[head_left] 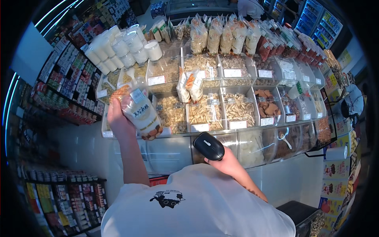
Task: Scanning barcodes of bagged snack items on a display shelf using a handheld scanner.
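My left hand (117, 117) grips the top of a clear plastic food bag (143, 114) printed with writing and a picture of brown food. A pale sticker is on the bag's upper part, and the bag hangs tilted over the front left of the bulk-bin display (174, 137). In my right hand (226, 161) is a black handheld barcode scanner (209, 146), its head over the display's front edge. Two similar bags (190, 87) stand among the bins ahead, between dried goods (205, 111) in clear compartments with price labels.
White-lidded jars (130, 41) are stacked at the back left, beside a row of upright bags (222, 35). Packed shelves (68, 77) line the left side. A black-topped container (297, 211) stands at lower right. Drinks fridges (319, 25) and a person (251, 9) are at the back.
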Demonstrator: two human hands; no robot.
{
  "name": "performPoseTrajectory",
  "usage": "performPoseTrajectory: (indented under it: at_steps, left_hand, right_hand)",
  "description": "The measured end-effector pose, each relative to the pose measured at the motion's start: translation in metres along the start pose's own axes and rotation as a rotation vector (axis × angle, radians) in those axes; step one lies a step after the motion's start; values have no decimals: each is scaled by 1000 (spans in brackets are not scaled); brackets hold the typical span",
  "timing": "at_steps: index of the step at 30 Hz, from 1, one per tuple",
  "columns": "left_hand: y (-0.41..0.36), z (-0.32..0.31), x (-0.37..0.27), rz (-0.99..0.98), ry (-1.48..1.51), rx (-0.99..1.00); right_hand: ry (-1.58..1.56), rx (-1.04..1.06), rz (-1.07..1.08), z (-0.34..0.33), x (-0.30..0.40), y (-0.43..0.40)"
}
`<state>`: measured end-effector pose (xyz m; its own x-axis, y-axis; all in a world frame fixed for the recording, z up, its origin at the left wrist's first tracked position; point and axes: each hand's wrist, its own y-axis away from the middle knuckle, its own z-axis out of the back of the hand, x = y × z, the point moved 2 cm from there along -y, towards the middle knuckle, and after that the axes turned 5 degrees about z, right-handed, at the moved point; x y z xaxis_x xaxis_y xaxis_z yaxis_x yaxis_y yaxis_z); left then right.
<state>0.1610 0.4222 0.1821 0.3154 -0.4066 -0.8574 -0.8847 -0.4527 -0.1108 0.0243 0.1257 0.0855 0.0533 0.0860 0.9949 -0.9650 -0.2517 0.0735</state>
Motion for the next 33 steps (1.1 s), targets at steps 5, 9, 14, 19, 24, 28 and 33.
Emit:
performPoseTrajectory:
  at_steps: [5,9,14,19,24,28,33]
  left_hand:
    - [-102,-68,16,-238,47,204]
    - [-213,-118,92,-166,87,346]
    - [-277,-166,182,-16,173,258]
    - [-282,-174,240,-135,-370,343]
    - [-278,-178,259,-147,-760,360]
    - [-265,-173,257,-50,-859,487]
    - [-293,-140,276,-170,-1277,423]
  right_hand:
    - [-18,-93,24,27,-16,-4]
    - [-57,-156,-9,43,-19,-6]
    - [-47,-278,-109,68,-35,-14]
    - [-124,-395,-150,92,-35,-20]
    - [-233,-432,-206,98,-59,-31]
    - [-193,-383,-301,94,-48,-45]
    - [-148,-366,-312,84,-49,-55]
